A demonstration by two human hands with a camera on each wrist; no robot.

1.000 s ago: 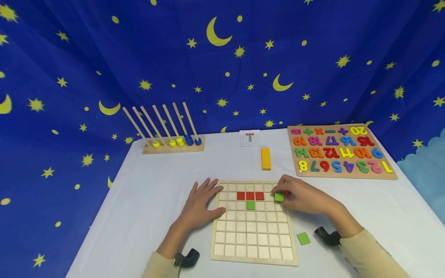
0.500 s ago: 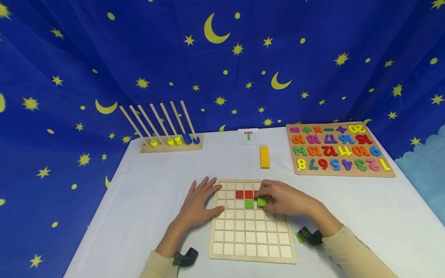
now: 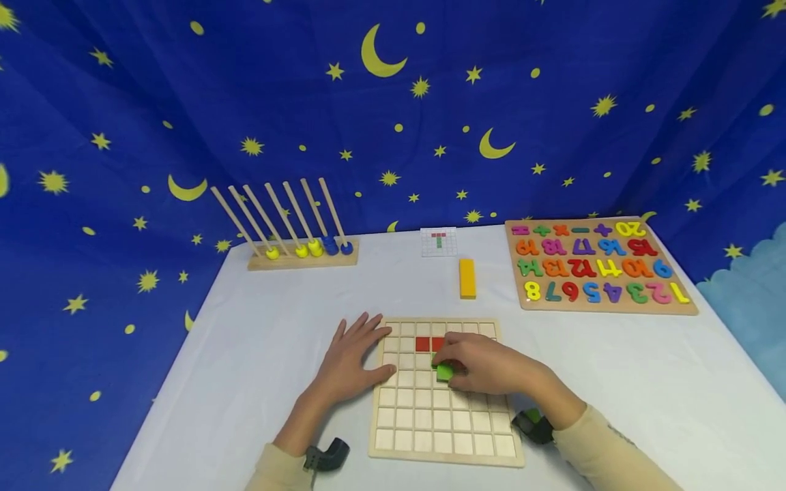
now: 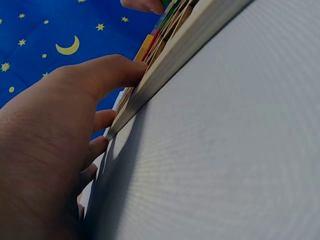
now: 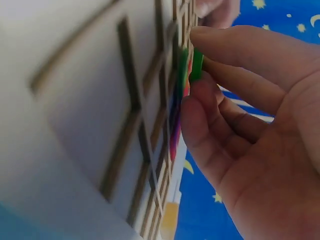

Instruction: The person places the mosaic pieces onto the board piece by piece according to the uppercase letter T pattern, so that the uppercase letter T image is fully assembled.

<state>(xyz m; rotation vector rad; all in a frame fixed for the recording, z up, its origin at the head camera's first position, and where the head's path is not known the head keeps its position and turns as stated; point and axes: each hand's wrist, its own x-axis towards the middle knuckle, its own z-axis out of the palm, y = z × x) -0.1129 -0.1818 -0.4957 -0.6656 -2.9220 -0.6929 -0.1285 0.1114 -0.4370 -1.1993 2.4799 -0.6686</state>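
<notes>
A wooden grid board (image 3: 405, 417) lies flat before me. My left hand (image 3: 351, 361) rests at its upper left edge with fingers spread; the thumb (image 4: 125, 72) touches the rim in the left wrist view. Over the board, my right hand (image 3: 494, 366) pinches a green square tile (image 3: 444, 373) between thumb and fingers. That tile is just below another green tile (image 3: 434, 360), which the fingers mostly cover. Red tiles (image 3: 422, 344) sit in the second row, partly hidden by the right hand. In the right wrist view the pinched tile (image 5: 197, 65) appears close above the grid.
A loose green tile (image 3: 533, 414) shows behind the right wrist's camera mount (image 3: 534, 427). Farther back are a pattern card (image 3: 439, 242), a yellow block (image 3: 467, 278), a peg stand with beads (image 3: 303, 261) and a number puzzle (image 3: 604, 266). A starry curtain (image 3: 307, 88) hangs behind.
My right hand has moved left and slightly nearer, carrying the green tile from the board's right side to its middle column. The left hand stays at the left edge.
</notes>
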